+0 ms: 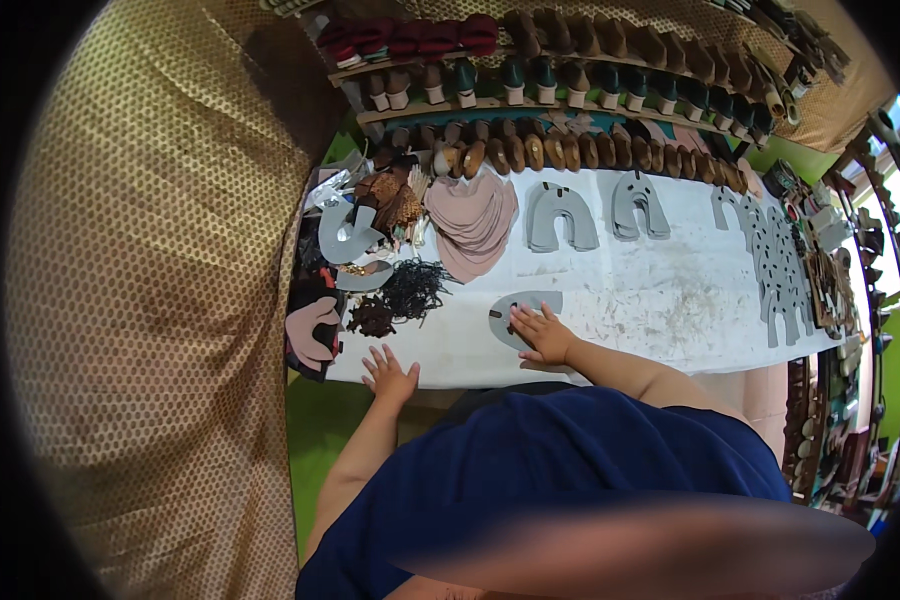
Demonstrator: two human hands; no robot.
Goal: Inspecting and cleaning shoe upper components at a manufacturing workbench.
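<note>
My right hand (544, 334) lies with its fingers spread on a grey U-shaped shoe-upper piece (503, 330), which has a small dark mark on its curve. Part of that piece is hidden under the fingers. At the near edge of the white-covered table (450, 352), my left hand (392, 378) rests with fingers apart and holds nothing. Beyond it are a heap of black cord-like strips (415, 290) and a smaller dark brown bundle (372, 317). Farther back sit two stacks of similar grey pieces (544, 222), (638, 207) with dark marks.
A fanned stack of pink pieces (475, 225) lies at the back left, beside loose brown scraps (395, 200). More grey pieces (778, 265) line the right end. Shelves of shoes (580, 80) stand behind; a patterned gold curtain (160, 300) hangs on the left.
</note>
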